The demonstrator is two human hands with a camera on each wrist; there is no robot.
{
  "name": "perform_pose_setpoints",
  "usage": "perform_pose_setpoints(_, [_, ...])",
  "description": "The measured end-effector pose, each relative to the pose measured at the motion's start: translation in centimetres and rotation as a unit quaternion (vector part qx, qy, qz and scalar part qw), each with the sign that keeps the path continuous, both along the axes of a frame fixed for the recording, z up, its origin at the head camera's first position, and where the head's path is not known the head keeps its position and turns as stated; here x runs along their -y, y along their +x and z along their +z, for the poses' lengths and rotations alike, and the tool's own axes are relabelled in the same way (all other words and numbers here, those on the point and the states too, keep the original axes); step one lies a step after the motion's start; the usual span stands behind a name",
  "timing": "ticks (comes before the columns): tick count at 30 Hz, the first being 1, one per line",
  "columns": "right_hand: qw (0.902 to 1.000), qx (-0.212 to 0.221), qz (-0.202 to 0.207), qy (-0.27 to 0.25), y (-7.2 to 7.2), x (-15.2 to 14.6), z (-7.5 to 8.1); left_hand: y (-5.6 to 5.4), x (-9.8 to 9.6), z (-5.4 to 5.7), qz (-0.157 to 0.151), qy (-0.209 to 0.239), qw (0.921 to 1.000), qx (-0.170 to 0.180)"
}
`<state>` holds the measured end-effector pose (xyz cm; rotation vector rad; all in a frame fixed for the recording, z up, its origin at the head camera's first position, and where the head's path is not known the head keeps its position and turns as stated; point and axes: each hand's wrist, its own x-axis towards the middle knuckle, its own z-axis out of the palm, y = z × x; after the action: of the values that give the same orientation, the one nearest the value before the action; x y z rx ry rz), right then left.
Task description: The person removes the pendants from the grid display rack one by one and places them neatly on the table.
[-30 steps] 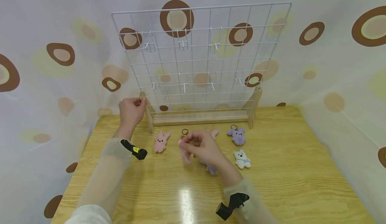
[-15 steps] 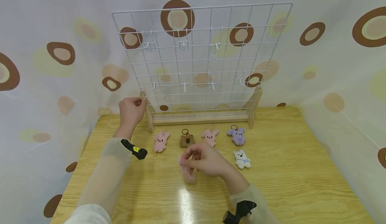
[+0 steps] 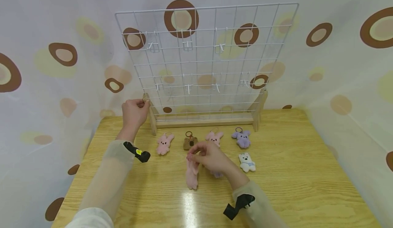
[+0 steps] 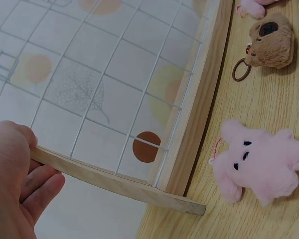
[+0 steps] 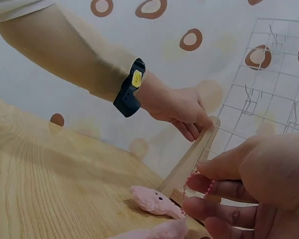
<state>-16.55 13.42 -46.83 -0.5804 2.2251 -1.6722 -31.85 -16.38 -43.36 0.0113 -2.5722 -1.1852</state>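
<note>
My right hand (image 3: pixel 210 158) pinches a pink bead chain (image 5: pixel 209 187) between thumb and fingers. From it a pink plush keychain (image 3: pixel 192 176) hangs over the middle of the table. At the left of the display rack, my left hand (image 3: pixel 134 113) grips the top of the wooden side post (image 4: pixel 97 174) between thumb and curled fingers. A white wire grid (image 3: pixel 207 8) with several white hooks stands in the wooden base (image 3: pixel 204 122). Beyond the right hand lie a brown plush keychain (image 3: pixel 189 143) and a pink bunny keychain (image 3: pixel 214 137), the latter partly covered.
Another pink plush keychain (image 3: pixel 164 144) lies near the left post. Toward the right lie a purple plush keychain (image 3: pixel 242 139) and a white bear (image 3: pixel 246 162). A second purple plush (image 3: pixel 216 174) shows partly beneath the right hand. Patterned sheeting (image 3: pixel 325 67) rises behind the table.
My right hand has drawn nearer with the pink plush keychain, then back up a little, uncovering the brown keychain. The hanging plush, blurred before, now shows clearly. My left hand stays on the post.
</note>
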Motion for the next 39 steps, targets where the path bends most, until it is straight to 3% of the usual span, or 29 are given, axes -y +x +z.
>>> perform_pose_setpoints(13, [0.9996,0.018,-0.014,-0.015,-1.9,0.5,-1.6,-0.2,0.0,-0.3,0.005,-0.013,0.9999,-0.009])
perform_pose_setpoints(22, [0.9995,0.029,-0.01,-0.005,-2.6,0.7,-1.6,-0.1,0.1,-0.2,0.004,-0.009,1.0,-0.002])
perform_pose_setpoints(39, [0.9988,0.011,-0.043,0.022,-4.0,1.1,-3.9,-0.2,0.1,-0.3,0.001,-0.003,1.0,-0.008])
